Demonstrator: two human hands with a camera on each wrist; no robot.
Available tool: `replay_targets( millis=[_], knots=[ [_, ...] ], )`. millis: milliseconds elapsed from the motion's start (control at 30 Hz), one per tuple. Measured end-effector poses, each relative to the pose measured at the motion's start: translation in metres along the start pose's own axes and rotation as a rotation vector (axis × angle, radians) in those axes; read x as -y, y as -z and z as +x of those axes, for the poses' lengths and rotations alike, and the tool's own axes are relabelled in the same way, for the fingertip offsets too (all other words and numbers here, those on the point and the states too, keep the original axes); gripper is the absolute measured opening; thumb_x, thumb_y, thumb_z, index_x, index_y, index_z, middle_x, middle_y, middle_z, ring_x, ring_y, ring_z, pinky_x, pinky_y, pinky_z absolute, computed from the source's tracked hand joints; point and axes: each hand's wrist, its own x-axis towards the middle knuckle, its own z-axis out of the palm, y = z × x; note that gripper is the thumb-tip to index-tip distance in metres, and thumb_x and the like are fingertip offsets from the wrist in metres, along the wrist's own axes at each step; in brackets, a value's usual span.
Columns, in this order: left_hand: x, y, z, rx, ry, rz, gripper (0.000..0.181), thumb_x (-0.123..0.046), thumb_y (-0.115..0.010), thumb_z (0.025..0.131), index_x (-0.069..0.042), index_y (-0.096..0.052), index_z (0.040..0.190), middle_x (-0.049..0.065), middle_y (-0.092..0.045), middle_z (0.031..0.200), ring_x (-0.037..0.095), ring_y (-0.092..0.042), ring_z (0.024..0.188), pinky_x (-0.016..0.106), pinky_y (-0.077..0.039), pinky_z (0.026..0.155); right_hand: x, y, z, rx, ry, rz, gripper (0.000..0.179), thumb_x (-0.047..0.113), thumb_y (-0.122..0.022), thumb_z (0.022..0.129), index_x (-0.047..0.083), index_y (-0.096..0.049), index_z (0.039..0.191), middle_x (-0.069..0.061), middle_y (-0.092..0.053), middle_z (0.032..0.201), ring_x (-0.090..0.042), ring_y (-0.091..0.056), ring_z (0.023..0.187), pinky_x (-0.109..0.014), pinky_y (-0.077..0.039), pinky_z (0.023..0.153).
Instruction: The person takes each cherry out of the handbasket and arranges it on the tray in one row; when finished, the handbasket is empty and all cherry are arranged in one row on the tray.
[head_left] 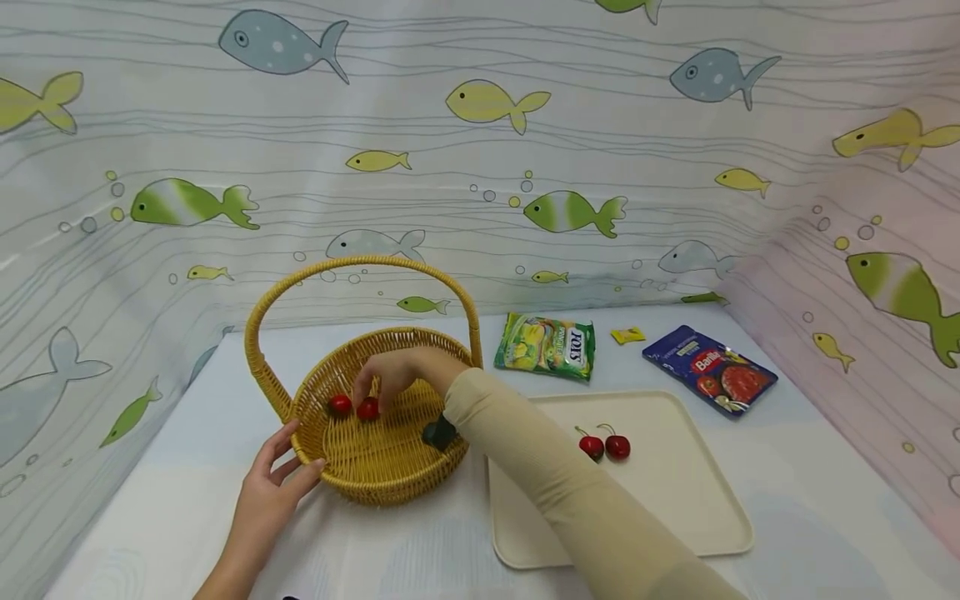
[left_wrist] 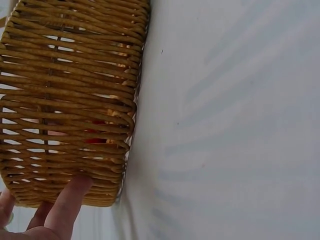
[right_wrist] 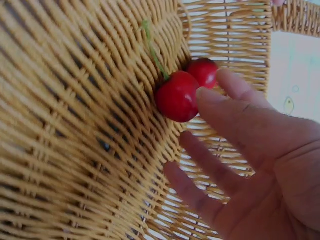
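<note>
A round wicker basket (head_left: 390,492) with a tall arched handle stands at the left of the table. My left hand (head_left: 273,487) holds its near left side, thumb and fingers at the rim; one finger (left_wrist: 70,205) lies against the woven outer wall. Inside the basket is my right hand (head_left: 393,375), its fingers loosely spread. In the right wrist view the thumb tip is right at the edge of a red cherry (right_wrist: 177,97) with a green stem. A second cherry (right_wrist: 202,71) lies behind it, close to the index fingertip.
A cream tray (head_left: 712,500) right of the basket bears two stemmed cherries (head_left: 617,447), with the right forearm crossing above it. Behind lie a green FOX'S candy bag (head_left: 543,346), a small yellow packet (head_left: 627,335) and a blue Barilla pouch (head_left: 708,367). Fish-patterned sheeting (head_left: 480,167) encloses the table.
</note>
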Motion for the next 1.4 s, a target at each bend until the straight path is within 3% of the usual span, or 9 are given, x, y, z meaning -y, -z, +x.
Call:
replay_targets(
  millis=[167,400,533,700,833,1067,1400],
  knots=[
    [-0.002,0.0,0.001,0.013,-0.006,0.006,0.076,-0.023,-0.061,0.092,-0.014,-0.013,0.15,0.023,-0.019,0.145,0.041,-0.033,0.127,0.016,-0.047,0.075,-0.001,-0.001,-0.001,0.009,0.006,-0.009,0.028,0.0,-0.072,0.08,0.01,-0.067,0.106,0.001,-0.06,0.103,-0.011,-0.055,0.096,-0.019,-0.047,0.072],
    [-0.003,0.0,0.001,0.017,0.003,0.019,0.077,-0.024,-0.061,0.091,-0.014,-0.012,0.15,0.023,-0.019,0.146,0.041,-0.033,0.127,0.019,-0.048,0.077,0.004,-0.004,0.0,0.144,0.011,0.039,0.037,0.0,-0.074,0.077,0.012,-0.066,0.112,0.0,-0.058,0.115,-0.011,-0.052,0.107,-0.019,-0.047,0.076],
    [-0.006,-0.001,0.002,0.022,0.01,0.01,0.077,-0.024,-0.061,0.091,-0.015,-0.013,0.15,0.022,-0.019,0.146,0.04,-0.033,0.127,0.019,-0.048,0.077,0.009,-0.006,0.0,0.194,-0.054,0.068,0.033,-0.002,-0.072,0.078,0.012,-0.067,0.107,-0.001,-0.06,0.108,-0.01,-0.054,0.099,-0.021,-0.048,0.073],
    [-0.008,-0.003,0.002,0.018,-0.007,-0.002,0.076,-0.023,-0.061,0.092,-0.014,-0.014,0.15,0.022,-0.02,0.145,0.04,-0.033,0.127,0.017,-0.047,0.076,0.009,-0.007,-0.003,0.209,-0.126,0.007,0.026,-0.001,-0.071,0.08,0.01,-0.066,0.103,-0.001,-0.058,0.1,-0.009,-0.052,0.084,-0.021,-0.047,0.067],
    [-0.008,-0.003,0.003,0.022,-0.004,-0.003,0.076,-0.022,-0.061,0.091,-0.014,-0.014,0.15,0.022,-0.02,0.145,0.04,-0.033,0.127,0.019,-0.048,0.077,0.007,-0.005,-0.007,0.206,-0.165,0.021,0.025,-0.001,-0.071,0.08,0.01,-0.063,0.101,-0.002,-0.058,0.093,-0.009,-0.052,0.073,-0.024,-0.048,0.066],
    [-0.005,-0.003,0.0,0.016,0.034,0.005,0.078,-0.023,-0.062,0.091,-0.014,-0.012,0.15,0.023,-0.018,0.146,0.041,-0.032,0.128,0.023,-0.049,0.079,0.015,0.011,-0.023,0.086,-0.048,0.116,0.022,0.002,-0.071,0.081,0.01,-0.063,0.1,-0.005,-0.064,0.09,-0.011,-0.058,0.075,-0.028,-0.05,0.073],
    [-0.001,0.001,0.0,0.012,0.046,0.022,0.079,-0.024,-0.062,0.091,-0.014,-0.011,0.151,0.024,-0.017,0.147,0.041,-0.031,0.128,0.021,-0.049,0.078,0.025,0.024,-0.074,-0.044,0.148,0.042,0.021,0.005,-0.071,0.08,0.01,-0.06,0.098,-0.001,-0.058,0.093,-0.015,-0.053,0.089,-0.021,-0.046,0.072]
  ],
)
